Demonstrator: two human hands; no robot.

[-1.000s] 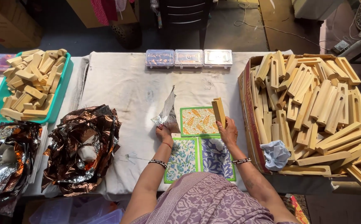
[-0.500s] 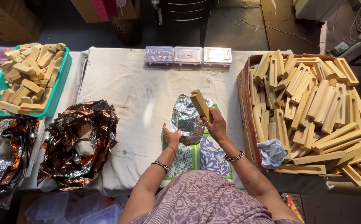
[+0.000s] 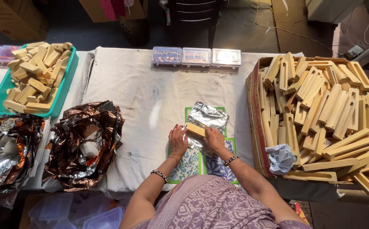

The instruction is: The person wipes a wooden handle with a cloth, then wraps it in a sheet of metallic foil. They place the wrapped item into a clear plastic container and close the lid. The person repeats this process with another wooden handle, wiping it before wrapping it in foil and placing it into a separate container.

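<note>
Silver foil sheet [image 3: 208, 118] lies under a wooden block [image 3: 195, 129] pinned between left hand [image 3: 178, 141] and right hand [image 3: 213, 139]; wrapping seems underway, folding the 12 o'clock flap likely next.

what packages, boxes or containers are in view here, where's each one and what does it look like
Three small clear plastic boxes: row at the table's far edge, rectangular.
Cardboard box: right, brown, open, full of pale wooden pieces.
Teal tray: far left, rectangular, heaped with pale blocks.
Silver foil sheet: centre, crinkled, under a pale block that the left hand and right hand hold.
Copper foil heap: left of the hands.
</note>
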